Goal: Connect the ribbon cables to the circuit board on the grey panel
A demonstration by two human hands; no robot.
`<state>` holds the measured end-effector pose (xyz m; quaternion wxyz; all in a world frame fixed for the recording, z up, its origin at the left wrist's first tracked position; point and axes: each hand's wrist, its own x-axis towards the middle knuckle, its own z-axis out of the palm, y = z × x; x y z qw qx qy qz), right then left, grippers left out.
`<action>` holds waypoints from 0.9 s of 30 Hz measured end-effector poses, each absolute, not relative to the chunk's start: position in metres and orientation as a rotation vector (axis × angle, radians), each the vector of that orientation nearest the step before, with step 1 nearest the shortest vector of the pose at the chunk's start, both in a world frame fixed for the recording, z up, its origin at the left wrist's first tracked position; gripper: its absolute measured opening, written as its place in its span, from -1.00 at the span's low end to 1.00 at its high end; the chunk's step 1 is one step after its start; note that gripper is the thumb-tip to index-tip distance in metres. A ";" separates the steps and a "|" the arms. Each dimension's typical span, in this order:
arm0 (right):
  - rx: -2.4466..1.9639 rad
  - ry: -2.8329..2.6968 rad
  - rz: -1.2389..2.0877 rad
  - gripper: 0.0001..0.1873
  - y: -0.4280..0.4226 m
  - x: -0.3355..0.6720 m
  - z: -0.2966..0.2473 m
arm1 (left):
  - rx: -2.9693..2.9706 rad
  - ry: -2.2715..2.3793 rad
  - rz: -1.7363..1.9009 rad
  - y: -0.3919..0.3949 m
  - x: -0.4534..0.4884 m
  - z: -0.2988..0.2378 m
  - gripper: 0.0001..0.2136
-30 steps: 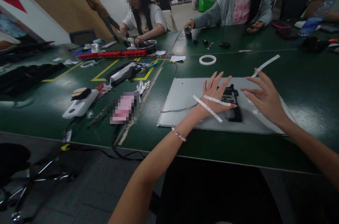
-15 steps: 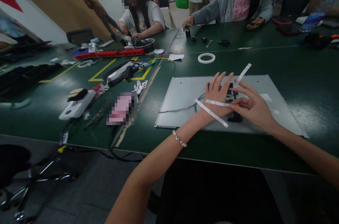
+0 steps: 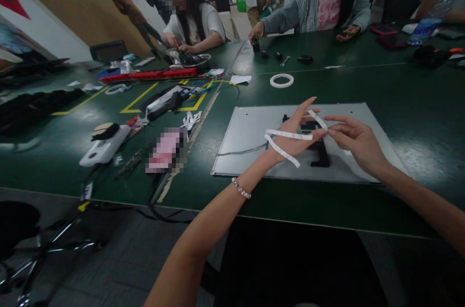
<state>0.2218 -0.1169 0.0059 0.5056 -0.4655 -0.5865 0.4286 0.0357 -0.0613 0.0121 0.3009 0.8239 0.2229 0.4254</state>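
Note:
My left hand is above the grey metal panel, fingers stretched out and thumb apart. Two white tape strips lie across its back and wrist. My right hand pinches the end of another short tape strip, its fingertips meeting my left thumb tip. Beneath my hands, a black bracket-like device with a small circuit board rests on the panel, partly hidden by my left hand. A thin grey cable runs left from it.
A white tape roll lies beyond the panel, with a small wrench farther back. To the left are a phone-like pink object, a white device and a power strip. Two people sit across the green table.
My left hand has turned edge-on, its fingers now closer together. The strip in my right hand has come down and left, toward my left thumb; the strips on my left hand shifted with it.

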 end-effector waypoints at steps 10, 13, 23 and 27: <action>-1.360 -1.597 0.968 -0.67 -0.118 0.222 0.012 | 2.254 0.884 1.097 -0.054 0.027 0.016 -0.81; -1.413 -1.640 0.945 -0.69 -0.118 0.227 0.013 | 2.401 0.888 1.097 -0.061 0.029 0.019 -0.84; -1.475 -1.623 0.846 -0.66 -0.119 0.231 0.015 | 2.771 0.870 1.055 -0.059 0.018 0.024 -0.74; -1.427 -1.690 0.786 -0.68 -0.119 0.231 0.017 | 2.797 0.905 1.011 -0.057 0.016 0.026 -0.73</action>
